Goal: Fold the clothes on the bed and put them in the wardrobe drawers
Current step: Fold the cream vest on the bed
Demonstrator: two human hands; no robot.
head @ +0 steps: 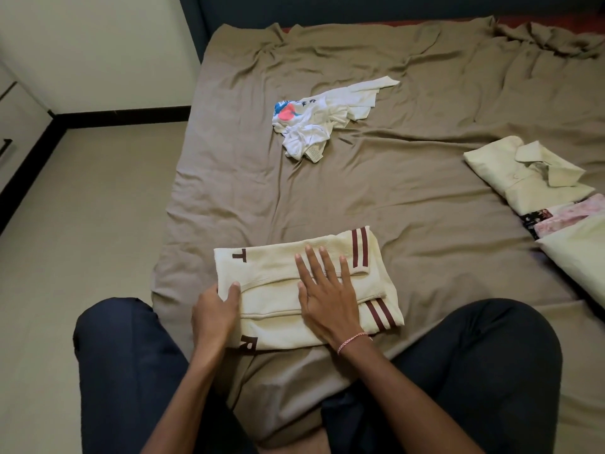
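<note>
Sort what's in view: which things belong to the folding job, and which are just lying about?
Job: cream striped sweatshirt, gripped by left hand, pressed by right hand; crumpled white printed T-shirt; folded pale green shirt; floral garment; wardrobe drawers.
Just there: brown bed sheet; headboard; floor.

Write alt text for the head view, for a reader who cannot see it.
A person folds a cream top on a bed: the right hand presses flat on it while the left hand grips its left edge. A crumpled white T-shirt lies farther up the bed, and folded clothes sit at the right.
</note>
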